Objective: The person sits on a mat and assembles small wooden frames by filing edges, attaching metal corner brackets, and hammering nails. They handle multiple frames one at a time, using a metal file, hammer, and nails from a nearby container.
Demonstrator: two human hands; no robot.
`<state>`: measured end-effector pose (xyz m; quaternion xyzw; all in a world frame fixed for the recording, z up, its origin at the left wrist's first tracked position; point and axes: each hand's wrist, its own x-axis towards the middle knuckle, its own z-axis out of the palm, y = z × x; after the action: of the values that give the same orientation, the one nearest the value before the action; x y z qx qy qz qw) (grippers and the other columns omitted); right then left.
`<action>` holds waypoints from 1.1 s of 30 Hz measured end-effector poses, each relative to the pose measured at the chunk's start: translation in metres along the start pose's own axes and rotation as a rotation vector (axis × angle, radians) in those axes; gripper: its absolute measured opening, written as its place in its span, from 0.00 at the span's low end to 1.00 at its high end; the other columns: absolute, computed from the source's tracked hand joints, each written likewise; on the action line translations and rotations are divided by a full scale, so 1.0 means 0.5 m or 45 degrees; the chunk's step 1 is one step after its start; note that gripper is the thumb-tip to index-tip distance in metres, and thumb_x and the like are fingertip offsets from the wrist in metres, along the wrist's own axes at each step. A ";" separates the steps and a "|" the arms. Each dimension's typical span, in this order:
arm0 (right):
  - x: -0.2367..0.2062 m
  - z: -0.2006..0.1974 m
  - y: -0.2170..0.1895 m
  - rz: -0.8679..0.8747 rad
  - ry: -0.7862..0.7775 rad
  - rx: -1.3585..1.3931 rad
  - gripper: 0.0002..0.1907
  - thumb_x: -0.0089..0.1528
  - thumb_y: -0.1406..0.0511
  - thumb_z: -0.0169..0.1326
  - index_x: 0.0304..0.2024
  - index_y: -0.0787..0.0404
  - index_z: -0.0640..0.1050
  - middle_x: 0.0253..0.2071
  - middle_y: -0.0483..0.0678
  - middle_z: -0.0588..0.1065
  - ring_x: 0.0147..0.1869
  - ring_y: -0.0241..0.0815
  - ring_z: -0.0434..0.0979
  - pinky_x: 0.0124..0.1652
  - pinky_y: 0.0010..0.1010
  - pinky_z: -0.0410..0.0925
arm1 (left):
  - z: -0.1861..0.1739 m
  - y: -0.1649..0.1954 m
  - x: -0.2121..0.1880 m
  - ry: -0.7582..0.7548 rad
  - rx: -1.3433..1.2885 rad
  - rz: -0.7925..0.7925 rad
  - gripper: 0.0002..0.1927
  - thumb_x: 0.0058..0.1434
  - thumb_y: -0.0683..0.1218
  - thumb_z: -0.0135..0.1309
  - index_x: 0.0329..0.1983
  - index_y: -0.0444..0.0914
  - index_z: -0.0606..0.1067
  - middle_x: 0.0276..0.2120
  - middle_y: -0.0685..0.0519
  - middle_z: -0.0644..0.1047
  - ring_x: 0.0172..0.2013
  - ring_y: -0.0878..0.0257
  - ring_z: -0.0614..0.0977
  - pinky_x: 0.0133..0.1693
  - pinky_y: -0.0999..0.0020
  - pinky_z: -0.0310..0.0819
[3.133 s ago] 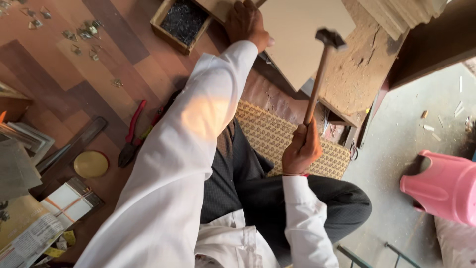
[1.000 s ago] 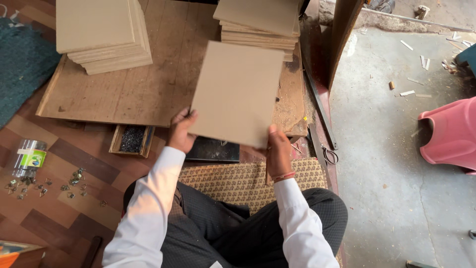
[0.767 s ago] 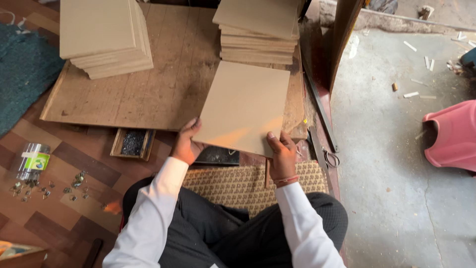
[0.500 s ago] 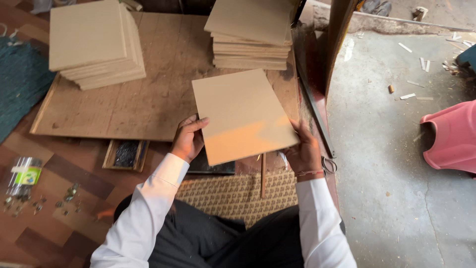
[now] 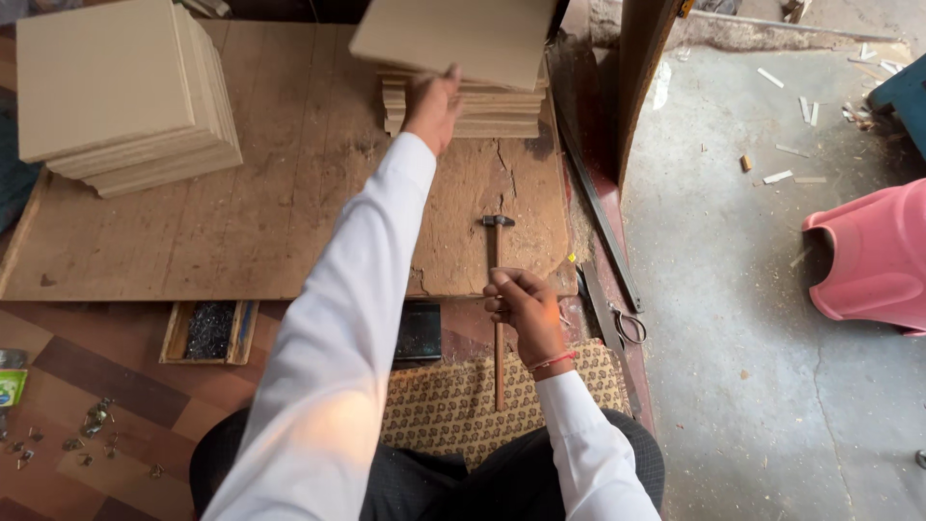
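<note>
Wooden worktop (image 5: 241, 222) beside concrete floor (image 5: 752, 338); left hand (image 5: 434, 101) fingers clamp a board (image 5: 453, 39), right hand (image 5: 521, 309) fingers curled together.

A small packet (image 5: 10, 388) with a green and white label lies at the left edge, left of the wooden tray of nails (image 5: 208, 332); possibly a box, it is cut off.

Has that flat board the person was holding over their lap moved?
Yes. The board has gone forward, away from the lap, onto the far stack, carried by the left hand.
</note>
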<state>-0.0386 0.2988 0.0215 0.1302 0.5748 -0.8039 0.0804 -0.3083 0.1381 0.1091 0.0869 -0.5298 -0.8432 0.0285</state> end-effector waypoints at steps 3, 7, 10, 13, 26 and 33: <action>0.004 0.006 0.034 -0.018 -0.062 -0.241 0.15 0.65 0.63 0.57 0.51 0.66 0.80 0.36 0.50 0.81 0.34 0.37 0.80 0.34 0.28 0.74 | -0.081 -0.075 -0.100 -0.165 0.874 0.186 0.21 0.65 0.46 0.62 0.51 0.32 0.66 0.46 0.41 0.70 0.50 0.52 0.76 0.57 0.54 0.77; -0.010 0.034 0.119 -0.207 -0.206 -0.861 0.18 0.62 0.62 0.59 0.52 0.64 0.80 0.44 0.52 0.82 0.43 0.43 0.84 0.43 0.30 0.76 | -0.303 -0.131 -0.310 -0.387 1.188 0.383 0.11 0.63 0.51 0.57 0.38 0.39 0.76 0.32 0.52 0.80 0.34 0.61 0.82 0.39 0.64 0.78; -0.015 0.047 0.172 -0.310 -0.335 -1.315 0.22 0.61 0.61 0.62 0.55 0.65 0.79 0.48 0.58 0.81 0.49 0.53 0.83 0.48 0.37 0.75 | -0.478 -0.147 -0.441 -0.512 1.765 0.217 0.08 0.59 0.46 0.59 0.35 0.37 0.77 0.30 0.44 0.80 0.33 0.49 0.82 0.35 0.54 0.75; -0.011 0.065 0.208 -0.649 -0.393 -1.490 0.24 0.57 0.60 0.64 0.53 0.65 0.79 0.48 0.60 0.80 0.49 0.58 0.82 0.47 0.42 0.74 | -0.568 -0.192 -0.471 -0.753 2.147 0.218 0.07 0.53 0.37 0.56 0.36 0.37 0.78 0.36 0.38 0.80 0.38 0.42 0.82 0.37 0.49 0.77; -0.037 0.063 0.155 -0.451 -0.138 -1.430 0.22 0.58 0.60 0.65 0.52 0.61 0.80 0.46 0.56 0.81 0.46 0.51 0.85 0.45 0.38 0.76 | -0.542 -0.238 -0.515 -0.665 2.146 0.304 0.04 0.56 0.40 0.58 0.32 0.35 0.81 0.33 0.40 0.81 0.38 0.41 0.84 0.41 0.47 0.78; -0.069 0.102 0.149 -0.710 -0.178 -1.684 0.48 0.44 0.68 0.71 0.66 0.63 0.67 0.61 0.66 0.68 0.59 0.67 0.72 0.53 0.48 0.70 | -0.467 -0.173 -0.525 -0.353 1.526 -0.206 0.11 0.58 0.49 0.59 0.35 0.36 0.78 0.30 0.41 0.80 0.34 0.48 0.84 0.42 0.52 0.78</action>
<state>0.0092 0.2258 -0.0197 -0.1490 0.9466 -0.2845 -0.0291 -0.0049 0.0051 -0.0370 0.0173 -0.9017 -0.4019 -0.1584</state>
